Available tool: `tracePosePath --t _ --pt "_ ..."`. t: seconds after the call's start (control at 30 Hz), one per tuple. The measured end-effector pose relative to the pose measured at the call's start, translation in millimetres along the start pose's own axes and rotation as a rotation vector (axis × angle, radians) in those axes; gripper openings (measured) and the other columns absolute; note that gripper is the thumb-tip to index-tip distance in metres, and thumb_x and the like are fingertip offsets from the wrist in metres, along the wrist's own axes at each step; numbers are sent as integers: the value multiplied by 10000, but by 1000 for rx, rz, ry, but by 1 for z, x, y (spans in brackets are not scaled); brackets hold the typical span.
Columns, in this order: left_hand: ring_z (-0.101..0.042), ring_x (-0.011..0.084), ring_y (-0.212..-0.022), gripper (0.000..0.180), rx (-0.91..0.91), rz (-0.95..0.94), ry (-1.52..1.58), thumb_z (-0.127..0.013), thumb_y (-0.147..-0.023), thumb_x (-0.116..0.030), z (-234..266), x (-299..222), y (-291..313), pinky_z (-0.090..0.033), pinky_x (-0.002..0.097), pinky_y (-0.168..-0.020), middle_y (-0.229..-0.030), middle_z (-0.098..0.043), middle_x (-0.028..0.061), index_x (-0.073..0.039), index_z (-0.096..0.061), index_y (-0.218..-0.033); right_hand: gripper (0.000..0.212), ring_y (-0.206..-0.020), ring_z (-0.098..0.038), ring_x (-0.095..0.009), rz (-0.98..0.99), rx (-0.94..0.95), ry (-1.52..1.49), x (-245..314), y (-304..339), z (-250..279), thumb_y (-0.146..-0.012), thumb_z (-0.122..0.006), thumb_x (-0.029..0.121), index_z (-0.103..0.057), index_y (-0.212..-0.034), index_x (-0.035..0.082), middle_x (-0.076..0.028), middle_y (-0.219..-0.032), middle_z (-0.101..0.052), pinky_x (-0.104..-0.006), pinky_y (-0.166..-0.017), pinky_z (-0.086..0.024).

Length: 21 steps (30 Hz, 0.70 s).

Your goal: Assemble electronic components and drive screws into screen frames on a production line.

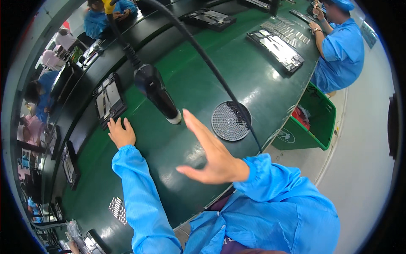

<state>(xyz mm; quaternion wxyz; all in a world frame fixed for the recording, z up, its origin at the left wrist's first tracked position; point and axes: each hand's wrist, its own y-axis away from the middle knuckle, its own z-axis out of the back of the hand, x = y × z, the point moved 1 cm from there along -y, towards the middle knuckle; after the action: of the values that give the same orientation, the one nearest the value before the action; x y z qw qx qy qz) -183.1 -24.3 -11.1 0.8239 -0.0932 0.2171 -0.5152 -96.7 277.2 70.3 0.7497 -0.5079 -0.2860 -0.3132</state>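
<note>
My left hand [122, 133] reaches to the near end of a flat black-framed electronic device [108, 100], fingers apart; they touch or almost touch its edge and hold nothing. My right hand [217, 157] is empty above the green table, its fingers stretched out and the thumb spread away. Just beyond its fingertips hangs a black electric screwdriver [153, 86] with a pale tip, pointing down at the table. Right of the screwdriver lies a round, grey, dimpled screw tray [224, 122] with dark small screws on part of it.
A black cable [203, 55] crosses over the table [182, 203]. Another open device [277, 48] lies by rows of metallic strips [292, 31] near a co-worker in blue [342, 46]. A green bin [313, 127] stands beside the table. A dotted sheet [117, 210] lies left of my forearm.
</note>
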Motion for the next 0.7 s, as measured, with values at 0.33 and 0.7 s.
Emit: tracePosePath --t 0.33,0.7 --pt "-278 310 -1304 385 47 18 -21 -472 -886 -332 6 2 -2 -226 546 -1028 -1376 -357 156 -49 -586 -1121 489 -1064 -538 -324 77 -234 915 -85 -7 211 -719 -704 122 -488 -1127 -38 -225 -1139 -539 -367 -907 -425" --pt "-309 309 -1286 384 50 35 -3 -474 -889 -343 0 -7 -1 -235 513 -1035 -1363 -375 162 -47 -600 -1100 778 -1071 -469 -363 -495 172 1168 -208 -33 325 -621 -723 515 -518 -1099 -65 -235 -1102 -521 -389 -924 -381"
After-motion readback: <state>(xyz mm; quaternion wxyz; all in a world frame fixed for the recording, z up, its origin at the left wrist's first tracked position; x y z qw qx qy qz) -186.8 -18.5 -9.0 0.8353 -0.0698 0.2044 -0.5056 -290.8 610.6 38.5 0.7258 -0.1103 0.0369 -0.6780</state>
